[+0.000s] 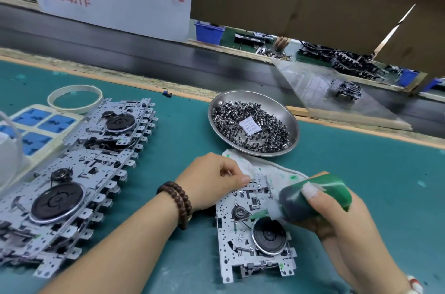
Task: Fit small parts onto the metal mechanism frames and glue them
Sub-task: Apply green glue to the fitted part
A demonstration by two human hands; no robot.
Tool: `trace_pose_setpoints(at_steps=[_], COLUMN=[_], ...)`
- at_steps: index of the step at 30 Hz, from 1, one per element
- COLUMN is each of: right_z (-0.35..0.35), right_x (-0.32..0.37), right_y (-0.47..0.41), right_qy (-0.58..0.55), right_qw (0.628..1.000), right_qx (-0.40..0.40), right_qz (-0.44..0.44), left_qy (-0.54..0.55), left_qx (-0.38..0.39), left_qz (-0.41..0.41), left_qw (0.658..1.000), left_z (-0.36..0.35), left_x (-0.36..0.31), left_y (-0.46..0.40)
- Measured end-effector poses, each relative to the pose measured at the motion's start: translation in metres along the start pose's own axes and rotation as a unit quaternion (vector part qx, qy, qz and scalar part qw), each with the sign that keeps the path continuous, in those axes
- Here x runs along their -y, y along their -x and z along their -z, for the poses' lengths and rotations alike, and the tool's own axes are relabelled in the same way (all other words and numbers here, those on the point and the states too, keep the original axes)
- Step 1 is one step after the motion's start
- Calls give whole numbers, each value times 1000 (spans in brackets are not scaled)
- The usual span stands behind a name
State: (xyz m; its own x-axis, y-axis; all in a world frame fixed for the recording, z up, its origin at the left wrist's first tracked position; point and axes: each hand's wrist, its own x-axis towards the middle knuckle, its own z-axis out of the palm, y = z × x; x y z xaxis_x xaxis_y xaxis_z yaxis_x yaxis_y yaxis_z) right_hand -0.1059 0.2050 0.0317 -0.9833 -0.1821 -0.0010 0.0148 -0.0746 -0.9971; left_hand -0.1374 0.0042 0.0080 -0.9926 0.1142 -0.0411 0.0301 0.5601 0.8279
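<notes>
One metal mechanism frame with a black flywheel lies on the green mat in front of me. My left hand holds its top left corner, thumb and fingers curled at the edge. My right hand grips a dark green glue bottle, tipped so its green nozzle points left onto the frame near the small pulley. A steel bowl behind the frame holds several small dark metal parts and a paper label.
Two stacks of mechanism frames lie fanned out at the left. A glue-stained white cloth sits under the frame's top. A tape ring and a blue-celled tray stand far left. A conveyor belt runs behind the mat.
</notes>
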Motion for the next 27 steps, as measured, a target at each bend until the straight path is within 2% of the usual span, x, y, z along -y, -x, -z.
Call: trace_pose_setpoints(at_steps=[3, 6, 9, 11, 14, 17, 20, 23, 25, 27], right_z=[7, 16, 23, 22, 25, 27, 29, 28, 26, 29], right_x=[2, 4, 5, 3, -6, -15, -23, -25, -21, -17], right_y=[1, 2, 5, 8, 9, 12, 18, 17, 17, 20], right_qy=[-161, -271, -327, -321, -218, 29, 215, 347, 380, 333], right_qw=[985, 955, 931, 932, 969, 999, 976, 937, 923, 940], right_qx=[-49, -66, -71, -49, -8, -16, 19, 31, 44, 62], right_qz=[-39, -102, -149, -160, -112, -19, -10, -18, -36, -41], left_qy=[-3, -9, -19, -28, -27, -4, 25, 61, 117, 181], left_qx=[10, 17, 27, 39, 52, 50, 47, 63, 68, 51], left_qz=[-7, -12, -12, -9, -10, -18, -20, -12, -4, 2], left_qw=[1000, 1000, 999, 999, 998, 999, 998, 996, 991, 982], left_z=[0, 1, 2, 3, 5, 6, 9, 14, 19, 28], left_x=[1, 2, 2, 2, 2, 0, -2, -3, -7, -16], left_y=[-1, -1, -1, 0, 0, 2, 6, 12, 17, 21])
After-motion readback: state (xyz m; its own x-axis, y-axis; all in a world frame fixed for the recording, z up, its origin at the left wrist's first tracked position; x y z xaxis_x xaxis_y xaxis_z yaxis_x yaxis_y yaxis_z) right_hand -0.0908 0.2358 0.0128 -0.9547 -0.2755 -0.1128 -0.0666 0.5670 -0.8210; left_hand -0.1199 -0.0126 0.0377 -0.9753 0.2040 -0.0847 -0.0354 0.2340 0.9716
